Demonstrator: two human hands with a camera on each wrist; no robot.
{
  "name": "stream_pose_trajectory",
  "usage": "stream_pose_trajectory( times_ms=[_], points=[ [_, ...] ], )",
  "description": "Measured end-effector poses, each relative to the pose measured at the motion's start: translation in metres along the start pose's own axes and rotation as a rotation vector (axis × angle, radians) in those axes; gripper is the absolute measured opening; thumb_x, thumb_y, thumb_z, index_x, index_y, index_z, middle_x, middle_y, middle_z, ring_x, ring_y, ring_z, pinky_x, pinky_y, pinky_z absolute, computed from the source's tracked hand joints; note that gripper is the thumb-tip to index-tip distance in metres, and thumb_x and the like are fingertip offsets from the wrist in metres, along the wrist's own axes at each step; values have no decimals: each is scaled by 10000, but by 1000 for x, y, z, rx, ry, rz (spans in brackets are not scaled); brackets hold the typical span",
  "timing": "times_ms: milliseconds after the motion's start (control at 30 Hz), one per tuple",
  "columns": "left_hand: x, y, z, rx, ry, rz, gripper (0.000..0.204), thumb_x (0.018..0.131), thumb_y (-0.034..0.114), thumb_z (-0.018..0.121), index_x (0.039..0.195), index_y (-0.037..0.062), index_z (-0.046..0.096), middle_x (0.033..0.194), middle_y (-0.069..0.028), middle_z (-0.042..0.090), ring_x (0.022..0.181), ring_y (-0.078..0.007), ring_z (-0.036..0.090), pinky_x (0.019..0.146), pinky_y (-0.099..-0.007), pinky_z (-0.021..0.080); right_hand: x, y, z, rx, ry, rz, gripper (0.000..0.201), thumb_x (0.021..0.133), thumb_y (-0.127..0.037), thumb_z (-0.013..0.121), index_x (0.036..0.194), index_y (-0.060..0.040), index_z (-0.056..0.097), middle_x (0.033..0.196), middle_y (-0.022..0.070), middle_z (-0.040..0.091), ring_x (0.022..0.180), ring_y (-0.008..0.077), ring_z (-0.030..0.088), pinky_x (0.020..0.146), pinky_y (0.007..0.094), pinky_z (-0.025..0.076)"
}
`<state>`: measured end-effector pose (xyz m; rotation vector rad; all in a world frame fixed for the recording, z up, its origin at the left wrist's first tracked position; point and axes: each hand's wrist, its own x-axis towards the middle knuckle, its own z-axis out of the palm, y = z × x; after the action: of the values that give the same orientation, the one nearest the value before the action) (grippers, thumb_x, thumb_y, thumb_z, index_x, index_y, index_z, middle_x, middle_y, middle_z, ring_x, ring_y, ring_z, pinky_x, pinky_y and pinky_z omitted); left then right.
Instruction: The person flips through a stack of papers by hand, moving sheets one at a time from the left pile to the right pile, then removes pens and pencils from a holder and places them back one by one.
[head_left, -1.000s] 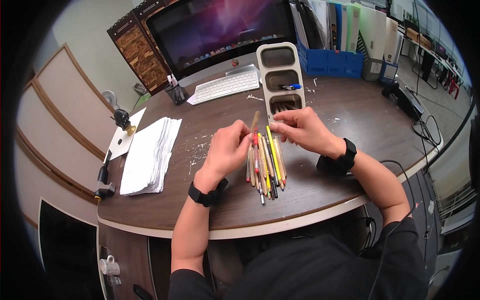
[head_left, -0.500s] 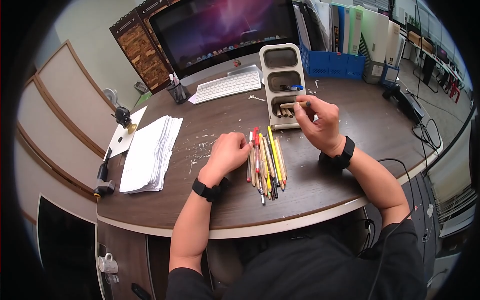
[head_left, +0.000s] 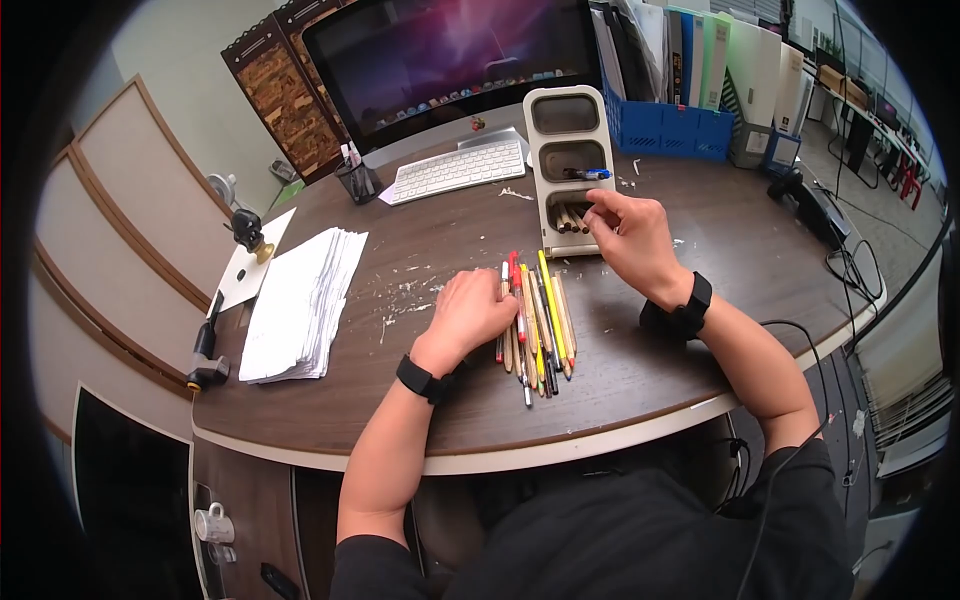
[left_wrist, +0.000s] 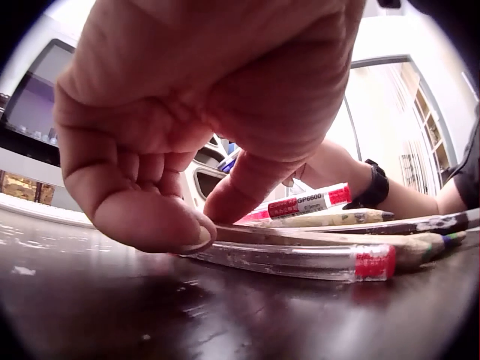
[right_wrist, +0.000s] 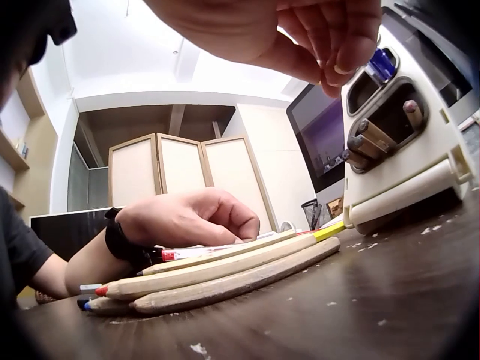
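My left hand [head_left: 468, 312] is at the left edge of a pile of pencils [right_wrist: 225, 276] and pens. In the left wrist view its thumb and a finger pinch the end of a clear pen with a red tip [left_wrist: 300, 260], lying low over the desk. A white and red pen [left_wrist: 307, 201] lies just behind. My right hand [head_left: 638, 240] hovers over the nearest compartment of a white organizer [head_left: 548, 228], its relaxed fingers close together with nothing between them. Several pencils [right_wrist: 375, 136] stick out of that compartment; a blue-capped pen [head_left: 590, 174] lies in the middle one.
Behind stand a keyboard [head_left: 460, 170], a monitor [head_left: 450, 70] and a mesh pen cup [head_left: 357, 182]. A paper stack [head_left: 305, 305] lies at left, a blue crate [head_left: 670, 130] of binders back right, a phone [head_left: 812, 210] at right. White scraps dot the desk [head_left: 420, 235].
A pencil passed from my left hand to my right, which carried it to the organizer; the right hand no longer holds it. My left hand came down to the pile's left edge.
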<state>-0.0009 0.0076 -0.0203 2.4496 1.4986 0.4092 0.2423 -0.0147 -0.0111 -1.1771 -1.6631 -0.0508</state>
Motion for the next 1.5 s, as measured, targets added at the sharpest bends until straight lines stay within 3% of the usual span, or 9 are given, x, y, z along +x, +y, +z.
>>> stream_pose_trajectory(
  times_ms=[200,267,367,533,800,867,967,1300,1500],
  points=[
    [-3,1,-18,-95,61,51,256,751,204,676,731,-48,636,678,-209,642,644,-330,642,648,-405,513,-2,-12,-1,62,-6,-84,176,855,-38,682,1010,42,709,771,151,718,614,160,657,589,283,509],
    [-2,0,-27,-137,77,88,253,772,198,680,743,-48,631,653,-174,637,603,-271,632,614,-376,503,-2,-19,-5,164,-230,-12,150,833,-59,663,953,15,714,785,176,703,665,286,697,603,342,525],
    [-8,3,-36,-360,55,256,218,895,171,674,827,-26,610,619,-22,558,581,-57,480,527,-261,407,-4,-31,-7,438,-487,172,276,918,-212,686,1046,32,706,720,107,701,590,147,650,539,270,490],
    [-17,17,-38,-577,-27,379,206,944,166,683,880,-5,588,664,35,540,612,-20,462,527,-224,384,-12,-48,-4,718,-792,377,338,993,-320,624,967,9,698,704,23,671,563,36,566,482,198,432],
    [-8,8,-30,-746,-95,212,186,989,195,630,925,20,627,700,56,576,614,-12,531,539,-191,422,-10,-51,-12,741,-185,377,163,959,-136,624,892,-4,692,657,19,649,522,19,539,446,176,390],
    [-2,-5,-27,-632,-70,169,212,959,202,651,890,3,636,677,-2,612,595,-73,563,547,-247,455,-6,-35,-12,568,105,76,100,912,-63,651,857,15,680,642,-8,647,560,27,577,515,189,449],
    [1,-18,-13,-31,41,115,227,836,194,682,835,-31,655,744,-210,659,674,-358,645,645,-430,508,7,-24,-21,224,311,-211,56,873,-22,666,900,26,673,627,29,642,512,34,562,477,212,437],
    [0,-13,-4,-25,-41,102,297,862,258,664,816,-35,648,728,-234,647,726,-406,640,677,-453,497,12,-9,-23,-62,203,-323,105,809,-60,696,892,2,680,669,96,662,508,178,609,506,287,486],
    [1,-15,-4,-27,-53,107,276,847,240,659,817,-34,646,741,-232,653,741,-403,645,684,-453,501,9,13,-16,-276,-203,-66,165,815,-119,667,949,-34,716,753,146,699,716,347,674,701,451,539]
  ],
)
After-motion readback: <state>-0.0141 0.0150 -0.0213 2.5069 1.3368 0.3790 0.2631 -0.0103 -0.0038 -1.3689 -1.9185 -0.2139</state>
